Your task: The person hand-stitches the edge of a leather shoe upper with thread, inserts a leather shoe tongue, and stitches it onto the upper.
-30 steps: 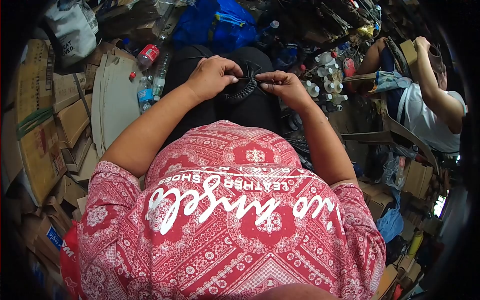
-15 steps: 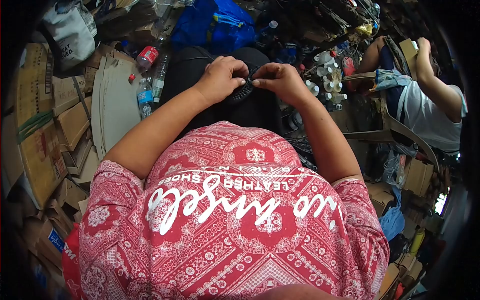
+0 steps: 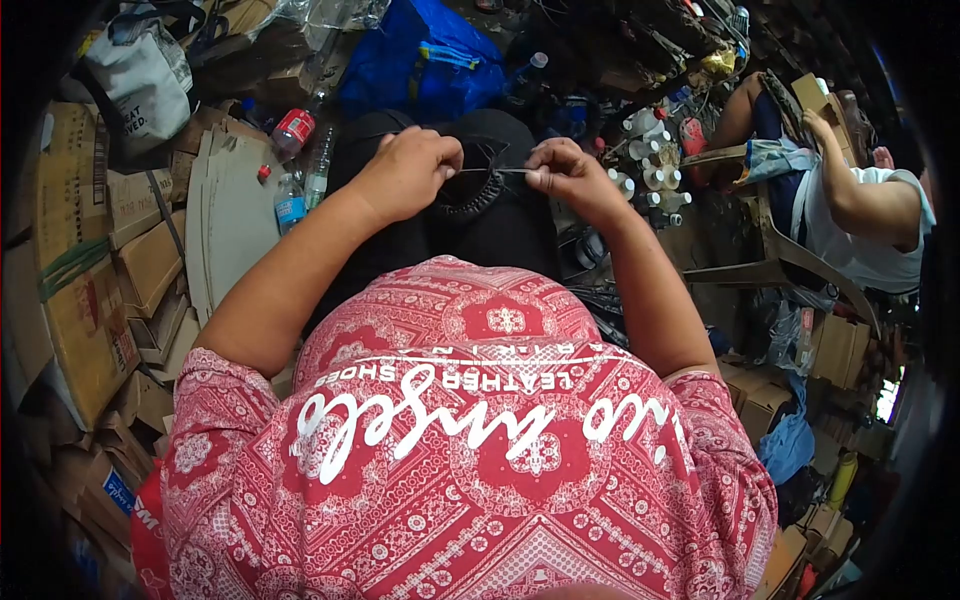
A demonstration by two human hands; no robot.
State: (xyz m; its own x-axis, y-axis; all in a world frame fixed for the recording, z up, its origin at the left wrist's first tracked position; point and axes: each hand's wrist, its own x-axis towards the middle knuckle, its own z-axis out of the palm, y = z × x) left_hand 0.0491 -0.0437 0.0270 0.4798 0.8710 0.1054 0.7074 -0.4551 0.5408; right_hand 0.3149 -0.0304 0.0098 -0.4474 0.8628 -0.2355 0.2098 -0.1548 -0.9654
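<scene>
A black piece with a ridged, stitched-looking rim [image 3: 470, 209] rests on my black-clothed lap [image 3: 400, 235]. What kind of article it is, I cannot make out. From its rim a thin pale strand, like thread [image 3: 512, 171], stretches toward both sides. My left hand [image 3: 410, 172] is closed, thumb and fingertips pinching the strand's left end beside the black piece. On the other side, my right hand [image 3: 575, 175] pinches the strand's right end between thumb and curled fingers.
Stacked cardboard [image 3: 85, 260] and a pale curved panel [image 3: 235, 220] lie left, beside plastic bottles [image 3: 290, 205]. A blue bag [image 3: 425, 60] lies ahead. White bottles [image 3: 655, 160] stand right, near a chair [image 3: 790, 250] where another person [image 3: 860, 215] sits.
My hands have moved apart from close together over the black piece, drawing the strand out between them. The other person's arm has shifted.
</scene>
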